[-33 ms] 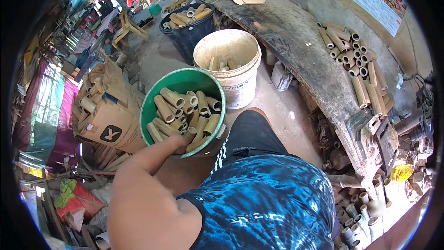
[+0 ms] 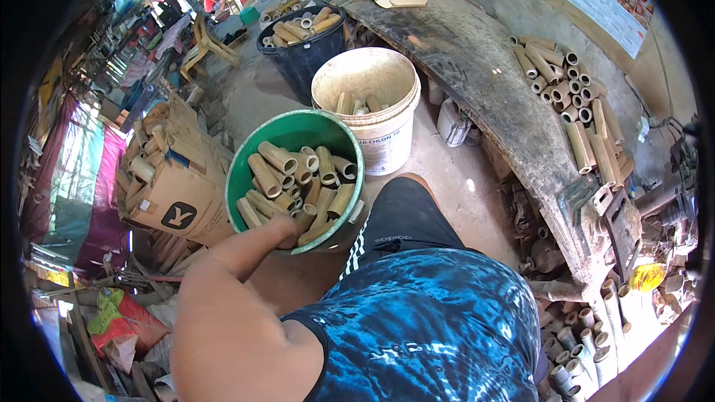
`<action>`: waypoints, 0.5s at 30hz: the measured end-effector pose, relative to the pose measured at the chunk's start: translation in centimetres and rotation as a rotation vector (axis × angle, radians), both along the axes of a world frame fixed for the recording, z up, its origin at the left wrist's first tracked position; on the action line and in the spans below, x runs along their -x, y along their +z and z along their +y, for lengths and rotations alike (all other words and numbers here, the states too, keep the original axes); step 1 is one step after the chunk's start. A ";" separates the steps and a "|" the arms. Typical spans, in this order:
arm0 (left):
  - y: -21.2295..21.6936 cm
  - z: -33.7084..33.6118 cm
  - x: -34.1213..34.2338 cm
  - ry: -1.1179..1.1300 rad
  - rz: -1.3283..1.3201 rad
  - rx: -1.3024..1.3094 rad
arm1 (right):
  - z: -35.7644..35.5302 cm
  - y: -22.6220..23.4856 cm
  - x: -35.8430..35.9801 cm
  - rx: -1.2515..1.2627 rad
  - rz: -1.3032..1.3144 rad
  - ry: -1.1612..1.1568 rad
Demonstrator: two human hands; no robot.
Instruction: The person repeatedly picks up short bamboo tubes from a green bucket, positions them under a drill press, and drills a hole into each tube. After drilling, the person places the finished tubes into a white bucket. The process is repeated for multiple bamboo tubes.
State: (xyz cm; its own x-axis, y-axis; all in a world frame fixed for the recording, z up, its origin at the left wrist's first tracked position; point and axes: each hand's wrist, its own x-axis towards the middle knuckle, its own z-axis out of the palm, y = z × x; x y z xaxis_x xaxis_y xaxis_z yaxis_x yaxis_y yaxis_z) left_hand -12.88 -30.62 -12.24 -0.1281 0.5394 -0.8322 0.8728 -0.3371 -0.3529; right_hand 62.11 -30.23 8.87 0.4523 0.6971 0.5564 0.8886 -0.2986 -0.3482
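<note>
My left arm reaches across to a green tub (image 2: 249, 150) of short bamboo tubes (image 2: 278, 156). At the near rim my left hand (image 2: 283, 231) is down among the tubes. Its fingers are hidden by the hand itself and the tubes, so whether it grips one cannot be made out. The tubes lie tilted at several angles, many with open ends up. My right hand is not in view.
A white bucket (image 2: 378, 141) with a few tubes stands behind the tub, then a black tub (image 2: 305, 67) of tubes. A cardboard box (image 2: 197, 197) is at left. On the right, a worn wooden bench (image 2: 477, 52) bears a tube pile (image 2: 570, 89) near a metal vise-like fixture (image 2: 607, 227).
</note>
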 end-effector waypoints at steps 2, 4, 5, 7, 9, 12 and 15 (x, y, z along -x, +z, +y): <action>1.3 -0.5 0.1 -0.061 0.024 0.034 | 0.7 0.9 -0.7 -0.031 -0.001 0.000; 2.3 -0.4 0.4 -0.098 -0.044 0.020 | 1.8 2.9 -2.0 -0.099 -0.022 0.004; 2.9 -0.3 0.5 -0.082 -0.071 0.059 | 2.6 4.4 -2.9 -0.145 -0.044 0.004; 4.4 1.5 0.4 -0.060 -0.132 0.143 | 4.8 8.6 -5.5 -0.258 -0.095 0.005; 7.3 3.6 0.0 0.086 -0.193 -0.027 | 9.0 14.4 -8.8 -0.386 -0.153 0.007; 14.8 9.0 -1.6 0.047 -0.425 -0.210 | 14.2 21.4 -13.0 -0.474 -0.195 0.023; 24.4 13.5 -5.5 0.314 -0.682 -0.320 | 18.2 25.2 -15.7 -0.441 -0.150 0.076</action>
